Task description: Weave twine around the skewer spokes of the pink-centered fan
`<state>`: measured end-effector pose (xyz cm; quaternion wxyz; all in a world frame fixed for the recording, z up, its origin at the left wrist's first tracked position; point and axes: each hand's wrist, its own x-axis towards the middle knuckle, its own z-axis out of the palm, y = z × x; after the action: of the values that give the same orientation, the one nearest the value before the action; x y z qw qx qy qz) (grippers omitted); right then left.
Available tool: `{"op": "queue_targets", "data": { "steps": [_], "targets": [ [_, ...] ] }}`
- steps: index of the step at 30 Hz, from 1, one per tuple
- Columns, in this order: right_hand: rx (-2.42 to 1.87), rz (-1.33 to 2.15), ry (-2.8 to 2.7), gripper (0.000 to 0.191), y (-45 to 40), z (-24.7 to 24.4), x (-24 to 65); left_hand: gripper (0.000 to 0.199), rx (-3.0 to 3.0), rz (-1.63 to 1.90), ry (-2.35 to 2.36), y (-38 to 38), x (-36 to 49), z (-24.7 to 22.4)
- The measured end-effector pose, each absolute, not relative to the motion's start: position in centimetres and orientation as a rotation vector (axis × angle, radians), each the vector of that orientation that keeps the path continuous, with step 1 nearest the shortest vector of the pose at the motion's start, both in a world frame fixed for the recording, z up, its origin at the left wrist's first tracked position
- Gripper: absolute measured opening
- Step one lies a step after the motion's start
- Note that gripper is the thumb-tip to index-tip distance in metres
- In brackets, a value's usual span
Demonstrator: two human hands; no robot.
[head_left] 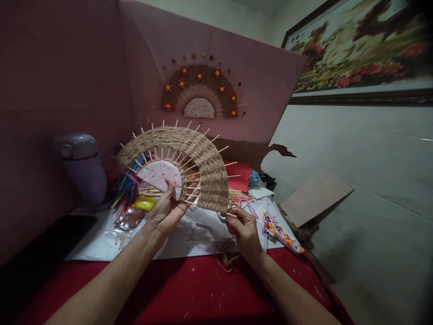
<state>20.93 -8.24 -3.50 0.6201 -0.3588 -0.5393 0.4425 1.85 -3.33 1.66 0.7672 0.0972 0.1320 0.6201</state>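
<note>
A half-round woven fan of brown cord on thin wooden sticks is held up above the table, tilted down to the right. At its centre sits a pale half-disc with pink dots. My left hand grips this centre, thumb on the front and fingers behind the sticks. At the lower right corner of the weave, my right hand pinches the end of a stick or cord. A loose tangle of brown cord lies below, beside my right hand.
A purple bottle stands left, near bags of yellow and brown material. A flower-patterned glue gun lies right on white paper. A finished flowered fan is pinned to the pink board behind.
</note>
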Motion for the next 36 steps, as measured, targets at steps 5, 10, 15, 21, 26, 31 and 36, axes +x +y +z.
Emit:
{"op": "queue_targets", "data": {
  "steps": [5, 10, 15, 21, 26, 31, 36],
  "targets": [
    [-0.931, 0.93, -1.294, 0.021, -9.0, -3.1, 20.3, 0.035, 0.201, 1.368, 0.283, -3.1, 1.8, 1.6],
    [-1.048, 0.536, -1.467, 0.021, -10.2, -3.0, 19.7, 0.04, 0.195, 1.385, 0.277, -2.8, 1.6, 1.3],
    [-1.037, 0.242, -1.57, 0.017, -10.4, -3.3, 19.9, 0.04, 0.205, 1.384, 0.28, -2.6, 1.5, 1.2],
    [-0.979, 0.042, -1.699, 0.008, -10.4, -3.6, 20.3, 0.035, 0.239, 1.397, 0.261, -2.8, 1.7, 1.3],
    [-1.012, -0.053, -1.738, 0.007, -9.9, -3.1, 21.0, 0.03, 0.277, 1.435, 0.342, -3.1, 1.9, 1.4],
    [-1.106, -0.062, -1.598, 0.007, -9.3, -2.2, 21.9, 0.029, 0.318, 1.389, 0.384, -3.1, 1.9, 1.3],
    [-1.122, 0.067, -1.466, 0.013, -9.1, -2.1, 22.1, 0.028, 0.266, 1.397, 0.406, -2.9, 1.5, 1.5]
  ]
}}
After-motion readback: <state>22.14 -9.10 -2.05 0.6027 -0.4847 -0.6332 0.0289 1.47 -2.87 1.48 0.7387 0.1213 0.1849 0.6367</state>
